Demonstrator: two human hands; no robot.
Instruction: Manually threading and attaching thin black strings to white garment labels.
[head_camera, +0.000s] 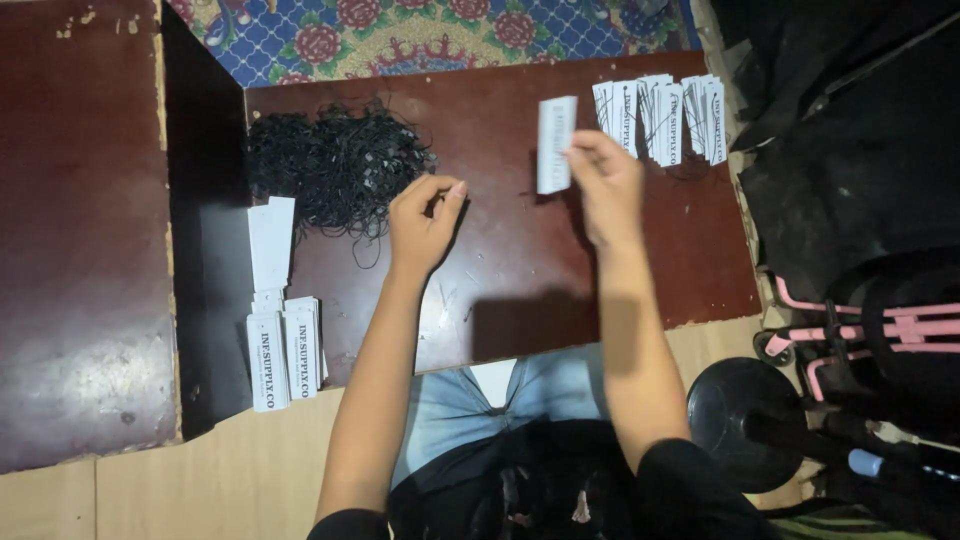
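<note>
Seated at a dark brown wooden table (500, 300), a person's right hand (605, 185) pinches a white rectangular paper tag (556, 143) upright above the tabletop. The left hand (425, 220), fingertips pressed together apparently on a thin black string, hovers beside the tangled black string heap (335, 165). Threading seems in hand; next calls for bringing string to tag.

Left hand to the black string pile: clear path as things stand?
Probably yes. The left hand hovers just right of the black string pile, with only bare table between them. The right hand holds a white tag well away.
</note>
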